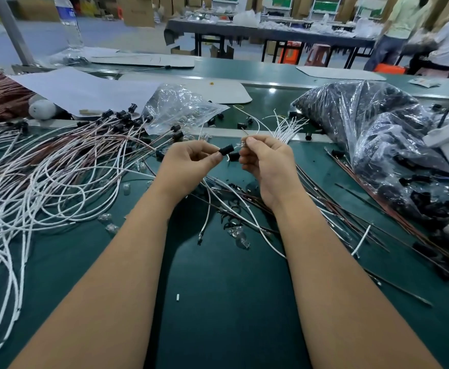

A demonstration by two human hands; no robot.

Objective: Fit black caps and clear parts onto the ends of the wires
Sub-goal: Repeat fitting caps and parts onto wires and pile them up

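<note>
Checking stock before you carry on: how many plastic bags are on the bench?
2. A clear bag lies behind the left hand, by the capped wires. A big bag of black caps sits far right. Others may be hidden.

Over at the far left a clear water bottle (68, 22) stands upright beside a slanted grey post (10, 30). In front of them, a large grey sheet (79, 87) lies flat on the green bench (231, 302), and a white rounded object (42, 109) peeks out at its near edge. Back across the blue floor, a long dark table (271, 33) carries heaps of pale material, cardboard boxes (138, 9) stack up behind, and a red stool (317, 55) sits underneath. Top right, two people (415, 30) are at that table, one in a yellowish top, one in white.
</note>
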